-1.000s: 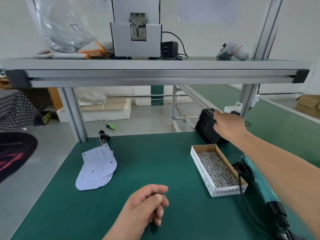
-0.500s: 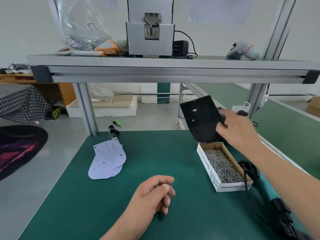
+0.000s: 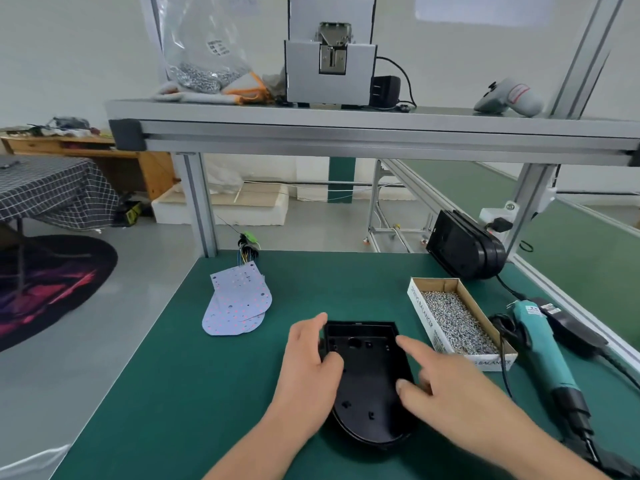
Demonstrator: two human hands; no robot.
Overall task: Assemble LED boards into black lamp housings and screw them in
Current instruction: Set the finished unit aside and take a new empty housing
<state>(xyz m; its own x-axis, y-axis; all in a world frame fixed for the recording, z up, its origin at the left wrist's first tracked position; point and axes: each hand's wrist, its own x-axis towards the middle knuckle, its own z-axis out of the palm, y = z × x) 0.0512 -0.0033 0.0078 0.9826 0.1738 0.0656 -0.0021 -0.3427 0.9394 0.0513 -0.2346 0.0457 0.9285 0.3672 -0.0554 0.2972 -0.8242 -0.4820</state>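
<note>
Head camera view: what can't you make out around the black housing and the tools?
All in the head view:
black plastic lamp housing: left rim hidden under the left hand, part of the right rim behind the blurred right hand.
teal electric screwdriver: lower end cut off by the bottom edge.
pile of white LED boards: overlapped, count unclear.
silver screws in the white cardboard box: too small to identify.

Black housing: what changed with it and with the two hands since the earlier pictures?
The right hand brought one black housing from the rear stack onto the mat, open side up, and now touches its right rim. The left hand, idle before, grips its left edge. LED boards, screw box and screwdriver stayed.
</note>
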